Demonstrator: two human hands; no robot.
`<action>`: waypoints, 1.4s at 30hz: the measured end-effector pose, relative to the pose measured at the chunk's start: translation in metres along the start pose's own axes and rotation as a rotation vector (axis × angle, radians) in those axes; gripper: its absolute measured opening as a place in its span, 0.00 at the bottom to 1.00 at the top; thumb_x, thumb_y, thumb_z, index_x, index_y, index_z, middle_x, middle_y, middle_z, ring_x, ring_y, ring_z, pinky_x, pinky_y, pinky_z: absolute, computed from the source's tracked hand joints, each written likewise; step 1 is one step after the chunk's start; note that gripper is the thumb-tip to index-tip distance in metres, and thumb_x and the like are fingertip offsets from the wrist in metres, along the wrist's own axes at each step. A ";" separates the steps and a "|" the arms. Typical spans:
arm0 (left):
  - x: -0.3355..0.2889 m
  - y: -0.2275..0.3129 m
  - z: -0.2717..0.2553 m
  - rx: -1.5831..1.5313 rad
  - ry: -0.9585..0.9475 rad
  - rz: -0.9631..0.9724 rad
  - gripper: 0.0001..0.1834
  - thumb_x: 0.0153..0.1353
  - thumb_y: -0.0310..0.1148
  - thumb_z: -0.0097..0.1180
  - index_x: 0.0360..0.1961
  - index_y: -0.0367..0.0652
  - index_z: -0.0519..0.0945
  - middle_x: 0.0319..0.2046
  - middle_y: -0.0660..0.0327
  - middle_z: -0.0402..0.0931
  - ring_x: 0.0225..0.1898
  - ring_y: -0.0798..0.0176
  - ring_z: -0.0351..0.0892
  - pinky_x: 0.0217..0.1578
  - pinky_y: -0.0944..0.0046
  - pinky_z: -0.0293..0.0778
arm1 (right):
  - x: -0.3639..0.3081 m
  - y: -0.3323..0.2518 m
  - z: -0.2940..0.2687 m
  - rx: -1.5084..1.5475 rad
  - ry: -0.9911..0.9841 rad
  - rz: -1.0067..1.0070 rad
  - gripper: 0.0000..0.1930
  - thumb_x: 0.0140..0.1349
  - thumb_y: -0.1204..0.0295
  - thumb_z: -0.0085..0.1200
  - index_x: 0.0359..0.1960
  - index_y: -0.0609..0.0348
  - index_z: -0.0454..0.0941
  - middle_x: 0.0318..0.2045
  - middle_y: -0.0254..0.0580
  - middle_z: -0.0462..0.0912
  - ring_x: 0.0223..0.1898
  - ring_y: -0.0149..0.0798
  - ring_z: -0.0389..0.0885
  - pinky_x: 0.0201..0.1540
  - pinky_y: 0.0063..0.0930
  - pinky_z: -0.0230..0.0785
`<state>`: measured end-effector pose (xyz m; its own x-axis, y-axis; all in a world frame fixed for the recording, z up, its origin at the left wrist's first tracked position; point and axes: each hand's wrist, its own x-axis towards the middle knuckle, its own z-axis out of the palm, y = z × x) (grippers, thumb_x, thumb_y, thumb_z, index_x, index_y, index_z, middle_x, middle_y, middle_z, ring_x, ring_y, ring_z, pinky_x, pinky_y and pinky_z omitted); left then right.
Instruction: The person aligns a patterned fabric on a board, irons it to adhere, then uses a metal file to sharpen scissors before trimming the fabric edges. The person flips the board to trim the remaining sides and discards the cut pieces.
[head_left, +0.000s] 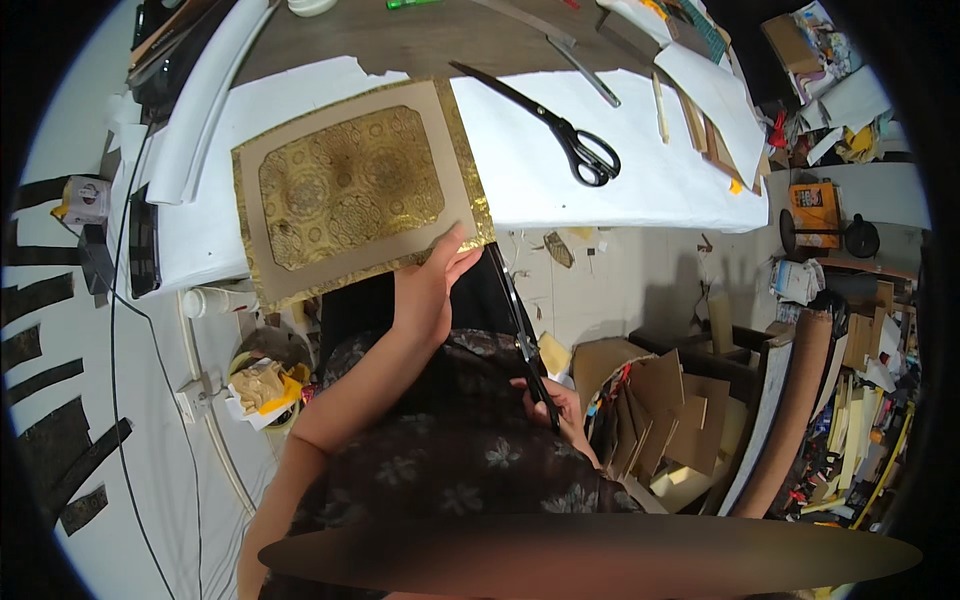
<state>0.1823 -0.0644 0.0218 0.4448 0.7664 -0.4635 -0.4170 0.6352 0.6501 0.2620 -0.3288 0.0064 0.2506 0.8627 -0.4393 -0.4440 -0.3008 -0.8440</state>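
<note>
My left hand point(425, 295) grips the lower right corner of a cardboard frame panel point(455, 190), its thumb on the face. Gold patterned paper point(345, 185) shows through the panel's window and along its outer edges. The panel is held tilted over the table's near edge. My right hand point(562, 405), lower and close to my body, is closed around the handles of a pair of black scissors point(522, 335). Their long blades point up to the panel's lower right corner. Whether the tips touch the paper is hard to tell.
A second pair of black scissors point(565, 130) lies on the white-covered table point(640, 190). Behind it are a metal tool point(585, 72) and thin strips. A white paper roll point(205, 100) rests at left. Below right stands a box of cardboard pieces point(650, 410); a filled bin point(270, 380) is below left.
</note>
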 end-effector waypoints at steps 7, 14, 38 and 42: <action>0.002 -0.001 0.005 0.025 0.041 -0.029 0.24 0.65 0.27 0.60 0.60 0.35 0.67 0.51 0.54 0.76 0.48 0.55 0.83 0.53 0.53 0.82 | 0.008 0.010 0.008 -0.060 0.033 0.017 0.22 0.67 0.64 0.60 0.59 0.62 0.77 0.27 0.23 0.73 0.25 0.18 0.65 0.27 0.14 0.55; 0.001 -0.006 0.001 0.030 0.072 -0.073 0.21 0.66 0.27 0.60 0.57 0.34 0.70 0.48 0.54 0.77 0.46 0.56 0.85 0.49 0.59 0.85 | 0.003 0.019 0.006 -0.013 0.027 0.025 0.20 0.68 0.69 0.58 0.60 0.62 0.76 0.27 0.23 0.72 0.25 0.18 0.65 0.27 0.15 0.56; 0.002 -0.009 0.004 0.031 0.077 -0.051 0.17 0.66 0.25 0.60 0.54 0.34 0.73 0.47 0.55 0.78 0.45 0.61 0.84 0.48 0.61 0.85 | 0.007 0.016 0.009 -0.064 0.047 0.058 0.21 0.68 0.69 0.60 0.61 0.61 0.76 0.29 0.23 0.73 0.29 0.18 0.67 0.32 0.14 0.61; 0.002 -0.009 0.002 0.039 0.073 -0.055 0.18 0.66 0.25 0.60 0.55 0.34 0.73 0.47 0.55 0.78 0.46 0.60 0.84 0.49 0.60 0.84 | 0.006 0.009 0.010 -0.090 0.043 0.081 0.21 0.68 0.69 0.60 0.61 0.61 0.75 0.28 0.23 0.73 0.28 0.18 0.67 0.31 0.14 0.60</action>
<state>0.1886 -0.0686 0.0158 0.4066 0.7362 -0.5410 -0.3617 0.6735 0.6447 0.2509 -0.3220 -0.0011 0.2551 0.8164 -0.5181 -0.3860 -0.4053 -0.8287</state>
